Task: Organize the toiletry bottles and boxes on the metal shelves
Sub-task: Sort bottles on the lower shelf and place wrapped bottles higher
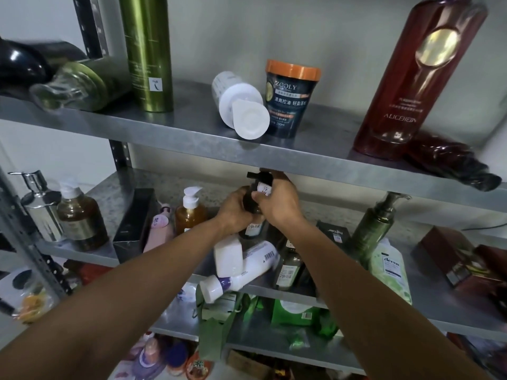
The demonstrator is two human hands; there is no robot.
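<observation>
Both hands hold one dark pump bottle (259,185) with a small white label, just under the front lip of the upper metal shelf (192,138). My left hand (233,209) grips its body from the left and my right hand (277,204) wraps it from the right. The bottle is upright, above the middle shelf (82,250). Below it lie a white bottle (241,270) on its side, a white box (228,255) and dark green bottles (288,267).
The upper shelf carries a tall green can (149,50), a toppled white bottle (241,105), an orange-lidded tub (288,97) and a tall red bottle (417,78). Amber pump bottles (189,212), a black box (134,220) and a green pump bottle (375,229) crowd the middle shelf.
</observation>
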